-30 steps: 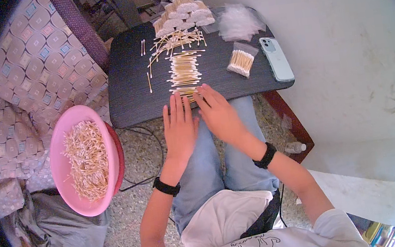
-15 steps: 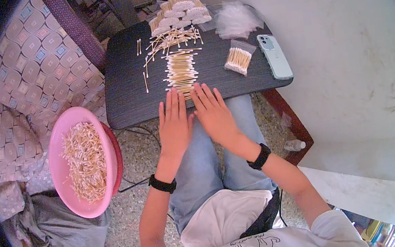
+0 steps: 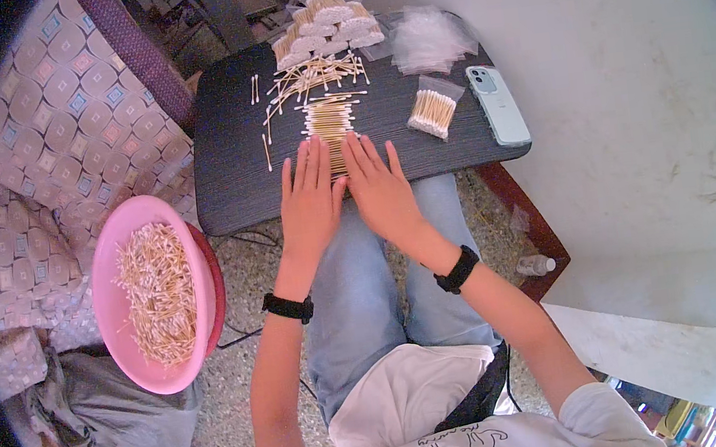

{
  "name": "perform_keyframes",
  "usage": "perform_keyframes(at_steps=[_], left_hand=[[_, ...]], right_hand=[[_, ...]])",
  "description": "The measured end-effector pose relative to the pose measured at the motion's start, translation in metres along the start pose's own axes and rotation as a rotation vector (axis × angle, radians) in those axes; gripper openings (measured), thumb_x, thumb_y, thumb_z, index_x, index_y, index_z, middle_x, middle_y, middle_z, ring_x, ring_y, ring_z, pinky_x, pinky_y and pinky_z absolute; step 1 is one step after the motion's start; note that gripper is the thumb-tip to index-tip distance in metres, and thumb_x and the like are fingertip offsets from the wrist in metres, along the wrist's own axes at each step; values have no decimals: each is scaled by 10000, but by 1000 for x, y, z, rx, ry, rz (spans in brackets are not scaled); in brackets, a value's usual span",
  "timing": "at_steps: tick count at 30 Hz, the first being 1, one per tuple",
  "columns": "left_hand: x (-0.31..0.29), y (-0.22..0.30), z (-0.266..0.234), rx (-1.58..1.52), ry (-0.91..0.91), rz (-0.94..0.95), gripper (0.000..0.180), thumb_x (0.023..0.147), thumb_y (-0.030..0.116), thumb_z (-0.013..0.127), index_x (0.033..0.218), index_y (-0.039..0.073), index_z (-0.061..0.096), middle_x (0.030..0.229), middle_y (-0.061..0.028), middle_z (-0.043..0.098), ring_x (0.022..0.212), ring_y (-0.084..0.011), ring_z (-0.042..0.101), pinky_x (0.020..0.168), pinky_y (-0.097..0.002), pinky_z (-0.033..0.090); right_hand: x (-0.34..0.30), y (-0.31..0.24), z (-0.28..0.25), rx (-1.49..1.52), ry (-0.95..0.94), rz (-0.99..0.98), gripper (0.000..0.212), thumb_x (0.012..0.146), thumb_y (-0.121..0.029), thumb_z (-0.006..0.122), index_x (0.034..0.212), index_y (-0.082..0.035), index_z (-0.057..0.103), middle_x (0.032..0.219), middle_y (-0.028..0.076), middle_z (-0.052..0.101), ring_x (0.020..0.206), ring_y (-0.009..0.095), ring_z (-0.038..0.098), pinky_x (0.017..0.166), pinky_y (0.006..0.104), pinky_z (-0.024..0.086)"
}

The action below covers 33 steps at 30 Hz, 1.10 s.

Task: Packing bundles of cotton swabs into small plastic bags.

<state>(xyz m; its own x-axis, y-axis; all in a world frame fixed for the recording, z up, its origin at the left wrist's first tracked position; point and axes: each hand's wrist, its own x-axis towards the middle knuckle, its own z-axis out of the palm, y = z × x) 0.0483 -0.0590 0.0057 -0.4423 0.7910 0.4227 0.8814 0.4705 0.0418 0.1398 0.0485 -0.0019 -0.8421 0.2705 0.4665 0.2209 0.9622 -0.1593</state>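
Note:
A row of cotton swabs (image 3: pixel 329 120) lies side by side across the dark table (image 3: pixel 231 172), their sticks running left to right. My left hand (image 3: pixel 308 198) rests flat over the row's left ends near the table's front edge, fingers stretched forward. Over the right ends lies my right hand (image 3: pixel 382 189), flat in the same way. Swab sticks show in the gap between the hands; the tips beneath my fingers are hidden. Just beyond the row is a loose, jumbled heap of cotton swabs (image 3: pixel 317 74).
Bundled swab packs (image 3: pixel 325 29) are stacked at the table's back. Clear plastic bags (image 3: pixel 432 38), one filled swab bag (image 3: pixel 432 112) and a pale phone (image 3: pixel 498 106) lie to the right. At left, a pink basin (image 3: pixel 104 295) holds many loose swabs. A wall (image 3: pixel 629 101) borders the right side.
Both hands have slid forward along the row, away from my body, and now cover more of its near part. The row's visible swabs look closer together.

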Motion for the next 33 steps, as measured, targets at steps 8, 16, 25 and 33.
perform_keyframes(at_steps=[8,16,25,33], left_hand=[[7,-6,13,-68,-6,-41,465,954,289,429,1342,33,422,1414,-97,406,1330,-221,346,1108,-443,219],[8,-8,17,-51,19,-42,475,955,294,424,1349,30,416,1417,-94,402,1331,-225,346,1107,-433,227],[1,-4,10,-15,-16,-28,505,944,286,439,1364,10,387,1448,-152,337,1351,-263,308,1109,-443,218],[-5,-7,9,-91,-87,-10,516,939,200,416,1388,-30,309,1465,-209,269,1378,-317,235,1124,-424,204]], right_hand=[[10,10,11,37,2,36,478,885,-199,456,1315,7,432,1402,132,409,1314,270,362,1113,479,186],[19,10,4,-25,-77,9,457,863,-168,465,1289,-1,466,1382,127,434,1307,280,369,1109,482,195],[13,9,10,30,-21,-30,511,872,-191,466,1345,-9,406,1432,122,373,1318,280,355,1098,463,244],[12,10,10,125,-94,-28,517,896,-203,477,1358,4,372,1453,134,333,1338,274,324,1098,432,253]])
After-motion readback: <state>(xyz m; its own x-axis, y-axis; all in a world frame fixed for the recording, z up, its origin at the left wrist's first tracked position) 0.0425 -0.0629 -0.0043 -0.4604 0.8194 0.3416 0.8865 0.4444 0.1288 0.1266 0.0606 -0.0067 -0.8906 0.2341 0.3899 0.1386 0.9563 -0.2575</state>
